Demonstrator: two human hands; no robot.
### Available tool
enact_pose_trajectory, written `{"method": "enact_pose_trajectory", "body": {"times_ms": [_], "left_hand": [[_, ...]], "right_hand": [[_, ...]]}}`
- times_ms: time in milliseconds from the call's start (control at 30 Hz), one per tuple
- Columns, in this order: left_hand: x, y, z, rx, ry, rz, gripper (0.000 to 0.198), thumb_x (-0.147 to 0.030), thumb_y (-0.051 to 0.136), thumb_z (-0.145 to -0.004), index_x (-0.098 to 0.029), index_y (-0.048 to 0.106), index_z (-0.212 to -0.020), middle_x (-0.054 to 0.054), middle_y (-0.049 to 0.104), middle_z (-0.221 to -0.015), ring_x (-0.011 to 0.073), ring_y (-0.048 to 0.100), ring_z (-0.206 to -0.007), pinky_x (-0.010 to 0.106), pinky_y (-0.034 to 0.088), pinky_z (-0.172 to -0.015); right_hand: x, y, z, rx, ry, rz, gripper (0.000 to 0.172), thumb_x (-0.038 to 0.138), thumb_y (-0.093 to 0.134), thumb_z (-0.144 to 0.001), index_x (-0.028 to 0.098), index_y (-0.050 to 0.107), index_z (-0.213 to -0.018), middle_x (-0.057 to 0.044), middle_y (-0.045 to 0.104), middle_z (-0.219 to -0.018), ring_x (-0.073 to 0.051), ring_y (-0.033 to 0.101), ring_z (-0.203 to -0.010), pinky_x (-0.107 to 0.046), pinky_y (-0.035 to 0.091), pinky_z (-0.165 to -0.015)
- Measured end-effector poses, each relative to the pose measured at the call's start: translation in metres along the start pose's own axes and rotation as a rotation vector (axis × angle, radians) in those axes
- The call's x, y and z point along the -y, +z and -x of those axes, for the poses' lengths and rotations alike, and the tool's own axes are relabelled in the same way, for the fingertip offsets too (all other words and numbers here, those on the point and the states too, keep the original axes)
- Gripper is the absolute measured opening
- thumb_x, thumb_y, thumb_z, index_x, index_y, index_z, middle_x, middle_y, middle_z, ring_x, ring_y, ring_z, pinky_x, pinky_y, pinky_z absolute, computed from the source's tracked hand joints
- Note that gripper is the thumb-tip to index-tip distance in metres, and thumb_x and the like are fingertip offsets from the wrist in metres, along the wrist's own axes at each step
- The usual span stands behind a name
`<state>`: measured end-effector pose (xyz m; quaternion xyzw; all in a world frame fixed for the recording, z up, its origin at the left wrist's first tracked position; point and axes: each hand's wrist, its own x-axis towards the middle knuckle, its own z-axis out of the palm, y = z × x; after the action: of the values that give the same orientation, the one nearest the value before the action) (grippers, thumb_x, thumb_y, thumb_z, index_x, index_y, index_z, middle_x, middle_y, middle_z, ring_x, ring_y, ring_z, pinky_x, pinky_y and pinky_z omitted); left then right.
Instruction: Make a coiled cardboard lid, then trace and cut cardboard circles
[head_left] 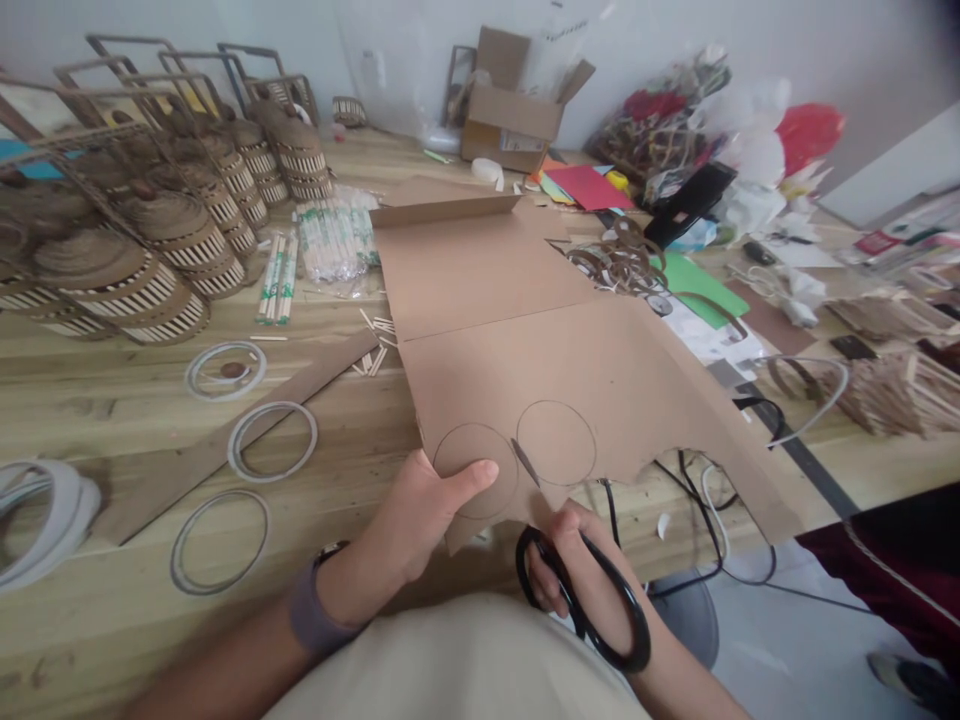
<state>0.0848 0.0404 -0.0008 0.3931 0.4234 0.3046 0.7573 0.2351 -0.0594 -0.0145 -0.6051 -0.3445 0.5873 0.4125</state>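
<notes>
A large sheet of brown cardboard (502,360) lies across the table, its near edge cut ragged. Two circles are drawn side by side near that edge. My left hand (431,505) grips the edge at the left circle, thumb on top and fingers hidden underneath. In my right hand (574,555) is a pair of black-handled scissors (637,625), my fingers through the loops. One blade (525,462) shows above the cardboard between the two circles; the other blade is hidden beneath the sheet.
Several white rings (271,441) and a cardboard strip (202,455) lie at left. Behind them stand several lantern-like barrels (180,225) and packs of sticks (334,235). An open box (514,110) stands at the back. Cables (705,490) hang at the near edge; a person's dark clothing (892,560) shows at right.
</notes>
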Motion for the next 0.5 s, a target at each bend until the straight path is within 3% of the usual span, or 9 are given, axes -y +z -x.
{"method": "enact_pose_trajectory", "body": {"times_ms": [167,367,500], "left_hand": [[-0.001,0.001,-0.002,0.026,-0.001,0.025,0.037,-0.040,0.076,-0.073,-0.016,0.073,-0.101,0.011,0.076,-0.110,0.0293,0.069,-0.105,0.041,0.053,-0.095],[0.002,-0.004,-0.004,0.016,0.009,0.035,0.029,-0.037,0.074,-0.076,-0.018,0.074,-0.097,0.009,0.077,-0.108,0.0281,0.068,-0.106,0.039,0.052,-0.096],[0.002,-0.006,-0.003,0.021,0.021,0.027,0.027,-0.035,0.073,-0.078,-0.017,0.074,-0.098,0.008,0.077,-0.107,0.0273,0.069,-0.104,0.039,0.051,-0.095]], "right_hand": [[0.002,0.002,-0.005,0.023,0.013,-0.036,0.064,0.085,0.041,-0.081,0.024,0.041,-0.064,0.008,0.039,-0.041,-0.008,0.035,-0.033,-0.022,0.028,-0.036],[0.006,0.010,-0.006,0.023,-0.018,-0.056,0.067,0.083,0.045,-0.082,0.024,0.034,-0.053,0.008,0.032,-0.036,-0.005,0.027,-0.030,-0.021,0.025,-0.034],[0.006,0.011,-0.006,0.018,-0.026,-0.042,0.068,0.086,0.044,-0.080,0.024,0.036,-0.053,0.007,0.034,-0.037,-0.006,0.030,-0.032,-0.021,0.026,-0.035]]}}
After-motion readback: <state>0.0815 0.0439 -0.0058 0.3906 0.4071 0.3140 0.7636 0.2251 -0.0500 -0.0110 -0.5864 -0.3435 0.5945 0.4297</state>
